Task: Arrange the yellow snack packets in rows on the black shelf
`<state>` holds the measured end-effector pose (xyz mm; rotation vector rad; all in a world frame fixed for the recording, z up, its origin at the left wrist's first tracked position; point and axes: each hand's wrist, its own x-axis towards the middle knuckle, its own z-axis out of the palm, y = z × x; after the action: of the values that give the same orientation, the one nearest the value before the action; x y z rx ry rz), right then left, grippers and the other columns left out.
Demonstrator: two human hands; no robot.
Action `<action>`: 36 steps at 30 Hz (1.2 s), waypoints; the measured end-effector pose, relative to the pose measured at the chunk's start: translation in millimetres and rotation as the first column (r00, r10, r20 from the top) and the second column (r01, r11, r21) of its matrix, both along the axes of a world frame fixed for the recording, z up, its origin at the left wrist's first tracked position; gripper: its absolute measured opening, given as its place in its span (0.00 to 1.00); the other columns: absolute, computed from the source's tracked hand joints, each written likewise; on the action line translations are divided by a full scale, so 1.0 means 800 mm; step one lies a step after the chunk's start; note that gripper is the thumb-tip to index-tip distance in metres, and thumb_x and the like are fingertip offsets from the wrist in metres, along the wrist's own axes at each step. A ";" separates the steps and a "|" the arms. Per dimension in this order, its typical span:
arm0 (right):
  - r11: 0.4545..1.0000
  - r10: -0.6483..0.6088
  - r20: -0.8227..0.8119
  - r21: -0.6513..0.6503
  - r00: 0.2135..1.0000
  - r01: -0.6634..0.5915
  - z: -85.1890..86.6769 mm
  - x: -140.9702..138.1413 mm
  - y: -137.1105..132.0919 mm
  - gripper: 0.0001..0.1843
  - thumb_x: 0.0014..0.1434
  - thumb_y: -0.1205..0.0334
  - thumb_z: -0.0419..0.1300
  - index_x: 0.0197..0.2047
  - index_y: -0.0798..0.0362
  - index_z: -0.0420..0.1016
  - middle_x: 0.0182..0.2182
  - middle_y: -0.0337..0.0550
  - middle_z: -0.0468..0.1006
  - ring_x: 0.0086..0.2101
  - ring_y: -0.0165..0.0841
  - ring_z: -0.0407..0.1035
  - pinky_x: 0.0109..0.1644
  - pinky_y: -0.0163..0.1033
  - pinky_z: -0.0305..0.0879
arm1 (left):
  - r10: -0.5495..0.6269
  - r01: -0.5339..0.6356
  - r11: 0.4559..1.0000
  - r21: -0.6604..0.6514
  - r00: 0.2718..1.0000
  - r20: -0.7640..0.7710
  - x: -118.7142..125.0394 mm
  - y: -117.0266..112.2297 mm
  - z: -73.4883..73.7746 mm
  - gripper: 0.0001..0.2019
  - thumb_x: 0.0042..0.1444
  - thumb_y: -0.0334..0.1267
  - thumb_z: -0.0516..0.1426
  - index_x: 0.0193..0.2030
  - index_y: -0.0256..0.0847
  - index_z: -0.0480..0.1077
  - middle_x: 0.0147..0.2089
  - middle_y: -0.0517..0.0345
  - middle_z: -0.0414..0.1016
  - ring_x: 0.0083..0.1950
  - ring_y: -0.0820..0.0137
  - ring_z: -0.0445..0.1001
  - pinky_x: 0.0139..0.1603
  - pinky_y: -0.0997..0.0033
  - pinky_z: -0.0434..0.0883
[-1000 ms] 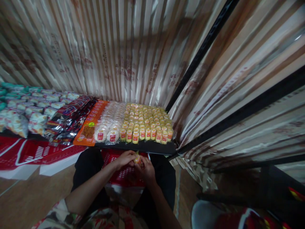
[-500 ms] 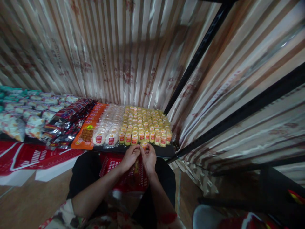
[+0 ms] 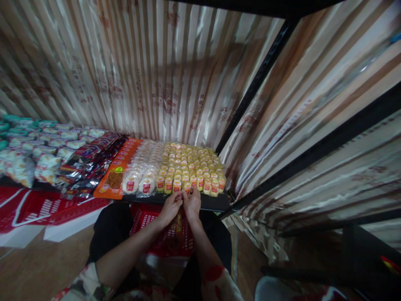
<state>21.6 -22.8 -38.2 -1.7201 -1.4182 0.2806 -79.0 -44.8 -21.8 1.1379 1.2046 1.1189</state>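
Observation:
Small yellow snack packs (image 3: 178, 161) with red-and-white labels stand in tight rows on the dark shelf (image 3: 216, 204). At the front of these rows, one snack pack (image 3: 187, 187) sits at my fingertips, its lower part hidden by them. My right hand (image 3: 192, 205) is closed on its right side, thumb and fingers pinched together. From the left, my left hand (image 3: 171, 207) pinches at its lower edge, fingers bent and touching my right hand. Between my knees is a red basket (image 3: 142, 215) holding a few packs that I cannot make out.
Left of the yellow packs lie round white wrapped cakes (image 3: 138, 180), an orange bag (image 3: 114, 175), dark shiny packets (image 3: 87, 163) and white bags (image 3: 46, 165). Another red basket (image 3: 56, 209) is at the lower left. A black shelf post (image 3: 257, 88) slants up at the right, before striped sheeting (image 3: 175, 75).
Both hands have moved slightly forward and left with the snack pack. It was held up before the front row and now sits in line with that row.

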 end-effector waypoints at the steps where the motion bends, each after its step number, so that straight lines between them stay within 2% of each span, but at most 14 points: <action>1: 1.000 0.011 -0.011 -0.002 1.000 -0.011 0.000 0.000 0.000 0.19 0.56 0.52 0.52 0.44 0.58 0.68 0.39 0.54 0.72 0.36 0.40 0.68 0.41 0.43 0.65 | -0.004 0.004 1.000 0.002 1.000 0.007 0.000 0.001 -0.002 0.17 0.49 0.24 0.52 0.46 0.37 0.71 0.50 0.52 0.75 0.52 0.68 0.71 0.57 0.67 0.64; 8: 0.999 0.052 -0.144 0.011 0.988 -0.050 -0.009 0.001 -0.010 0.20 0.58 0.55 0.50 0.49 0.58 0.65 0.43 0.55 0.68 0.32 0.35 0.69 0.37 0.41 0.68 | 0.014 -0.016 0.999 -0.048 0.999 -0.040 -0.002 0.004 -0.010 0.19 0.48 0.23 0.51 0.47 0.38 0.71 0.51 0.51 0.73 0.52 0.67 0.71 0.56 0.66 0.65; 10: 0.999 0.043 -0.130 0.005 0.991 -0.043 -0.012 0.001 -0.015 0.18 0.58 0.57 0.50 0.48 0.56 0.65 0.44 0.55 0.68 0.30 0.33 0.69 0.36 0.40 0.68 | 0.019 -0.022 0.999 -0.039 0.995 -0.095 -0.003 0.002 -0.006 0.19 0.48 0.23 0.51 0.46 0.38 0.71 0.50 0.52 0.74 0.51 0.68 0.71 0.55 0.67 0.66; 16: 1.000 0.027 -0.067 -0.005 0.997 -0.028 -0.017 0.001 -0.018 0.12 0.59 0.56 0.47 0.41 0.53 0.64 0.39 0.51 0.68 0.29 0.33 0.67 0.34 0.40 0.67 | 0.010 0.038 0.985 0.167 0.961 -0.275 -0.005 -0.002 0.005 0.18 0.47 0.23 0.49 0.42 0.38 0.72 0.46 0.53 0.73 0.49 0.69 0.70 0.56 0.68 0.64; 24: 0.999 0.026 -0.050 -0.040 0.998 -0.028 -0.015 0.002 -0.011 0.11 0.59 0.55 0.47 0.37 0.53 0.64 0.37 0.50 0.67 0.32 0.37 0.67 0.38 0.42 0.66 | -0.009 0.094 0.972 0.214 0.930 -0.368 -0.006 0.010 0.003 0.20 0.50 0.26 0.48 0.50 0.38 0.70 0.50 0.50 0.71 0.50 0.68 0.69 0.57 0.65 0.64; 30: 0.997 0.024 -0.029 -0.073 0.999 -0.026 -0.015 0.001 -0.004 0.13 0.60 0.53 0.46 0.35 0.51 0.64 0.34 0.45 0.66 0.27 0.32 0.65 0.32 0.38 0.64 | -0.010 0.093 0.976 0.198 0.923 -0.384 -0.004 0.020 -0.007 0.19 0.52 0.28 0.48 0.49 0.38 0.71 0.46 0.49 0.70 0.48 0.67 0.69 0.55 0.66 0.66; 36: 0.993 0.047 0.003 -0.109 0.999 -0.046 -0.009 0.002 -0.003 0.13 0.60 0.53 0.46 0.35 0.52 0.64 0.32 0.43 0.66 0.27 0.32 0.65 0.33 0.37 0.63 | 0.021 0.073 0.975 0.211 0.911 -0.412 -0.005 0.027 -0.004 0.15 0.54 0.30 0.49 0.45 0.40 0.72 0.44 0.52 0.72 0.48 0.67 0.70 0.54 0.65 0.66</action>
<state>23.2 -25.3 -45.3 -1.7784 -1.4722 0.3853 -83.0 -23.5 -24.8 1.6185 1.4032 1.0402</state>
